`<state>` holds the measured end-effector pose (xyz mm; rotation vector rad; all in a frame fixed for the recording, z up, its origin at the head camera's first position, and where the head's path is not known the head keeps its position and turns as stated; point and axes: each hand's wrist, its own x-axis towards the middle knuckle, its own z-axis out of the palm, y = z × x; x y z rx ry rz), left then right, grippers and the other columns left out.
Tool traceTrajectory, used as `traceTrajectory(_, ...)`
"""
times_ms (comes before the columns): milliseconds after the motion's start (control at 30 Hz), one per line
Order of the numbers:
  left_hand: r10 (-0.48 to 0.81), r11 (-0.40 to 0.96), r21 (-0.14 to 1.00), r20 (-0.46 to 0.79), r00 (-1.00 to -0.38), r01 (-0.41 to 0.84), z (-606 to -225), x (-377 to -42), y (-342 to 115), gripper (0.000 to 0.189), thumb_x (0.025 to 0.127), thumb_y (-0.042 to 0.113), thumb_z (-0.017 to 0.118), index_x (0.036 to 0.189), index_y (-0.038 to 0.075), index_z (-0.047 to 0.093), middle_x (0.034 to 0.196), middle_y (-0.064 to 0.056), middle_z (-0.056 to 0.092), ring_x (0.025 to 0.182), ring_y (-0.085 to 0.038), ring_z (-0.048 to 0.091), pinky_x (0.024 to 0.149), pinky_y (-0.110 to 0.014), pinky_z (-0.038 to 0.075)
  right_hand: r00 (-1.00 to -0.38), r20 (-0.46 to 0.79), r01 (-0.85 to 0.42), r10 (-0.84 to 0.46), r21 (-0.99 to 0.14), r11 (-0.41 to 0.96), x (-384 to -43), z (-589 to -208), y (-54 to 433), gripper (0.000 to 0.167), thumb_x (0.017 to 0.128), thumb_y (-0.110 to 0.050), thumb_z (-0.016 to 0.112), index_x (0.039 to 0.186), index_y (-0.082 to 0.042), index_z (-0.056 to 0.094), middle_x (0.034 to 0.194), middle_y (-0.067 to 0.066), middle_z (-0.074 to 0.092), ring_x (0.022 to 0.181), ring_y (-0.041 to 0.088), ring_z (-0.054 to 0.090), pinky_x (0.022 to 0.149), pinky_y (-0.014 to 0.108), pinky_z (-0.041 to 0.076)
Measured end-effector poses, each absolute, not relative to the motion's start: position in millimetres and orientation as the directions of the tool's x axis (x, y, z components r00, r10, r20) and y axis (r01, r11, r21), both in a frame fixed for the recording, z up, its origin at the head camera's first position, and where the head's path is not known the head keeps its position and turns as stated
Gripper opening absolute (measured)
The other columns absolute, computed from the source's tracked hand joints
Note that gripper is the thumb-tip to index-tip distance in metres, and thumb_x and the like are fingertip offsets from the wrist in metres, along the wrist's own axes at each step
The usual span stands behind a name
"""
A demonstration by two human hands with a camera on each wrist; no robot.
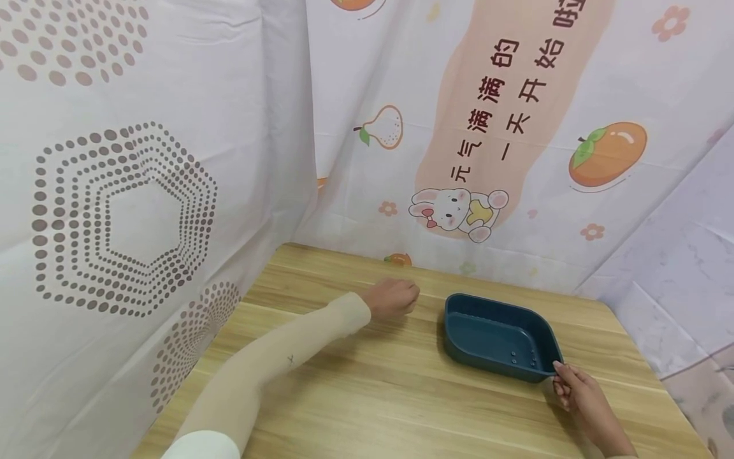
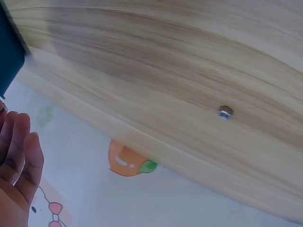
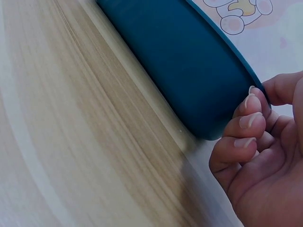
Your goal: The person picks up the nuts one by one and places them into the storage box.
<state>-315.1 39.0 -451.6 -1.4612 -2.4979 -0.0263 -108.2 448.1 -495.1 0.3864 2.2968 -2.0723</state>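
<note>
My right hand (image 1: 585, 398) pinches the rim of a dark teal plastic tray (image 1: 487, 347) at its near right corner, thumb on top and fingers curled below, as the right wrist view shows. Several small metal nuts (image 1: 513, 361) lie in the tray's near right part. Left of the tray, my left hand (image 1: 392, 298) is over the table with its fingers curled. In the left wrist view a small shiny nut sits at its fingertips (image 2: 21, 124), mostly cut off by the frame edge. Another nut (image 2: 225, 112) lies on the wooden table.
The wood-grain table (image 1: 355, 389) ends at a printed cloth (image 1: 355, 217) hanging along its back. More cloth hangs at the left (image 1: 126, 217) and right sides. My left forearm, in a beige sleeve (image 1: 287, 350), crosses over the table's left part.
</note>
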Motion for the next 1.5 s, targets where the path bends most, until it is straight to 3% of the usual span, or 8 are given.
traceTrajectory(467,0.866,0.483,-0.123,0.214,-0.452,0.867,-450,-309,58,0.013,0.105,0.019,0.054,0.1,0.014,0.065,0.089,0.005,0.059,0.073,-0.006,0.052,0.059,-0.019,0.045,-0.977,-0.149,0.164,0.151,-0.982,0.092,-109,-496,448,0.035,0.111,-0.031,0.048,0.086,-0.007,0.057,0.071,-0.002,0.051,0.056,0.008,0.043,0.051,0.029,0.032)
traceTrajectory(700,0.869,0.476,-0.137,0.225,-0.44,0.869,-449,-307,69,0.011,0.104,0.019,0.055,0.098,0.016,0.064,0.089,0.006,0.059,0.074,-0.006,0.053,0.059,-0.02,0.045,-0.979,-0.137,0.152,0.149,-0.984,0.089,-109,-495,448,0.035,0.111,-0.031,0.048,0.086,-0.008,0.056,0.071,-0.002,0.052,0.056,0.007,0.043,0.051,0.026,0.036)
traceTrajectory(900,0.875,0.47,-0.151,0.213,-0.435,0.87,-450,-304,76,0.013,0.104,0.023,0.056,0.098,0.016,0.065,0.09,0.006,0.06,0.074,-0.005,0.054,0.057,-0.019,0.045,-0.98,-0.138,0.15,0.144,-0.986,0.076,-110,-495,447,0.036,0.111,-0.031,0.047,0.085,-0.007,0.056,0.07,-0.002,0.051,0.055,0.008,0.043,0.052,0.032,0.027)
traceTrajectory(1233,0.878,0.449,-0.137,0.249,-0.408,0.883,-451,-302,88,0.015,0.105,0.026,0.058,0.106,0.015,0.069,0.105,0.005,0.067,0.091,-0.005,0.063,0.074,-0.02,0.053,-0.98,-0.126,0.135,0.153,-0.99,0.05,-109,-496,448,0.036,0.112,-0.026,0.046,0.085,-0.005,0.056,0.069,-0.001,0.05,0.055,0.01,0.04,0.055,0.038,0.02)
traceTrajectory(1500,0.89,0.442,-0.157,0.202,-0.409,0.883,-452,-292,102,0.018,0.106,0.03,0.058,0.107,0.016,0.069,0.099,0.006,0.063,0.084,-0.005,0.058,0.07,-0.017,0.05,-0.981,-0.117,0.125,0.155,-0.991,0.044,-107,-499,446,0.035,0.112,-0.025,0.046,0.084,-0.007,0.056,0.068,0.0,0.05,0.055,0.012,0.037,0.055,0.038,0.019)
